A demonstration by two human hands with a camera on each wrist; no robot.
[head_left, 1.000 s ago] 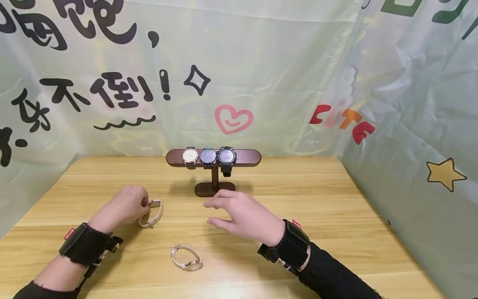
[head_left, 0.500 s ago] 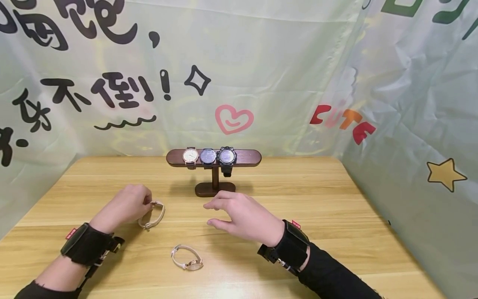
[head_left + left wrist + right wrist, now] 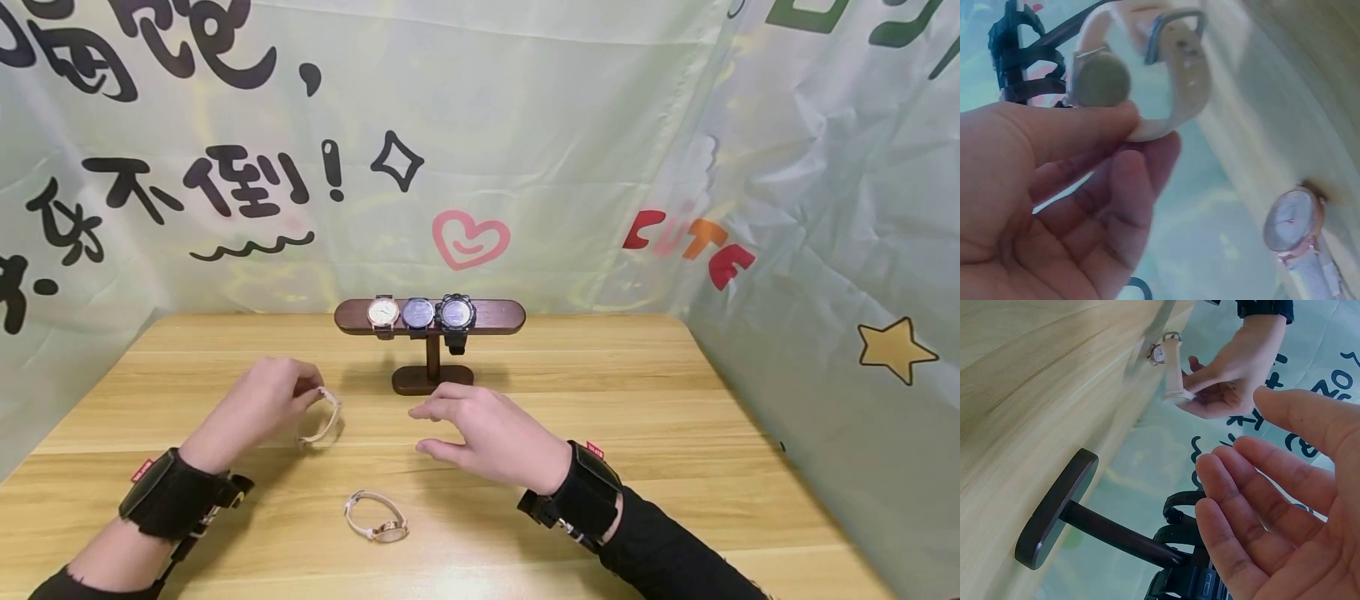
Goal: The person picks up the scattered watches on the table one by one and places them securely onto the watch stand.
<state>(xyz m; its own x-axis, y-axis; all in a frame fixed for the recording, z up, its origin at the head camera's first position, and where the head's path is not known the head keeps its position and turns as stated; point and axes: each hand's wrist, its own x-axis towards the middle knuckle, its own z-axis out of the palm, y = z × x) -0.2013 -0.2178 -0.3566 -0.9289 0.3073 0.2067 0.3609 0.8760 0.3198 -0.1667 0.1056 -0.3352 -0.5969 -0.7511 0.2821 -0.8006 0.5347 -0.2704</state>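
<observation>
Between thumb and fingers my left hand pinches a wristwatch with a pale strap. In the left wrist view this buckled strap forms a loop, and the round case hangs beside the thumb tip. A second pale-strapped wristwatch with a rose-gold case lies on the table, nearer the front. My right hand holds nothing. Its fingers are spread and relaxed in front of the dark wooden watch stand, which carries three watches along the left and middle of its bar.
The stand's oval base rests on the wooden table towards the back. On the bar sit a rose-gold watch, a dark-dial watch and a chunky black watch. Printed cloth hangs behind and at both sides.
My left hand has lifted the pale-strapped watch and brought it slightly right and towards the back. The right hand, the stand and the other watch have stayed put.
</observation>
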